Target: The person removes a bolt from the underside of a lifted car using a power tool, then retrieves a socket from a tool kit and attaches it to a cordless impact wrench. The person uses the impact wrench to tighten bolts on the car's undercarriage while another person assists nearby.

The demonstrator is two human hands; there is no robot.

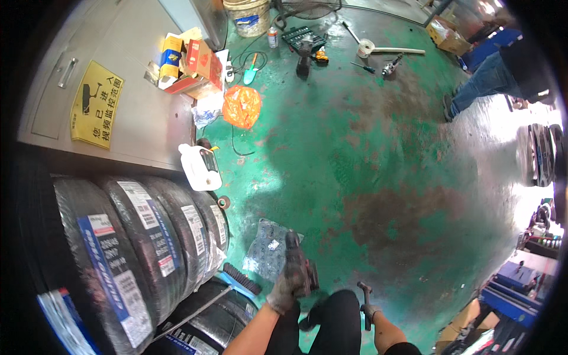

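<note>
My left hand [285, 291], in a grey work glove, is closed round a dark pistol-shaped cordless power tool [293, 253] with some red on it. The tool's nose points away from me, over a crumpled clear plastic sheet [263, 245] on the floor. Lower right of it, my gloved right hand [371, 312] grips a hammer [365, 288] by the handle, head upward. Both hands are low, on either side of my dark-trousered legs [337, 322].
Wrapped tyres [160, 236] line the left, with a broom [236, 283] against them. A white jug [201, 168], an orange bag [242, 106] and a box [202, 65] stand by the cabinet [142, 35]. Tools, including a socket set [303, 38], lie ahead. A person [488, 83] stands far right.
</note>
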